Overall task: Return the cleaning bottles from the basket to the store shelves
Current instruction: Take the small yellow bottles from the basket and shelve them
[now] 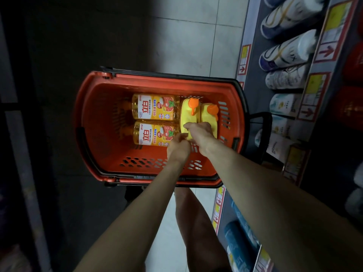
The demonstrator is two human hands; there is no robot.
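Fingers (pixel 186 125) of the right hand (pixel 200 134) and left hand (pixel 177 147) both grip the yellow bottle (pixel 186 114), at three o'clock in the basket (pixel 94 118).

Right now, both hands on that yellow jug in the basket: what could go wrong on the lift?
1. The right hand grips the jug at its near end only, and the left hand's hold is unclear: the jug may tip or slip on lifting.
2. The second jug stands close beside it and could topple onto the two lying bottles.
3. The basket sits close beside the shelf; a swung jug might knock the stock there.
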